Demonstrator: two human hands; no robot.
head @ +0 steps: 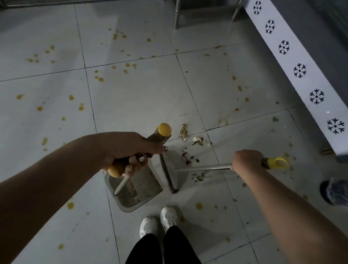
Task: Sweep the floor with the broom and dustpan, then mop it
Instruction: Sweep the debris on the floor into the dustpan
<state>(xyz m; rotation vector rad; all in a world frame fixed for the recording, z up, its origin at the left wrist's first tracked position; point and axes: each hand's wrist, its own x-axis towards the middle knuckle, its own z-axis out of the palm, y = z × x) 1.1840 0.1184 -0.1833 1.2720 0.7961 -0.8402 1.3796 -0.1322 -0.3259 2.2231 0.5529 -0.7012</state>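
Observation:
My left hand [129, 150] grips the upright handle of the grey dustpan [139, 193], whose yellow cap [164, 129] sticks out above my fingers. The pan sits on the white tile floor in front of my feet. My right hand [247, 162] grips the broom's metal shaft near its yellow hanging loop [276, 163]. The broom head [169, 173] stands with its dark bristles at the pan's mouth. Food scraps [190, 137] lie just beyond the broom, and more scraps [200, 175] lie to its right.
Orange stains [99, 78] dot the tiles [43, 85] all around. A cabinet with a white snowflake-printed panel [299, 70] runs along the right. Metal table legs [177, 11] stand at the back. Another person's covered shoe [345, 191] is at right; my white shoes [160, 220] are below the pan.

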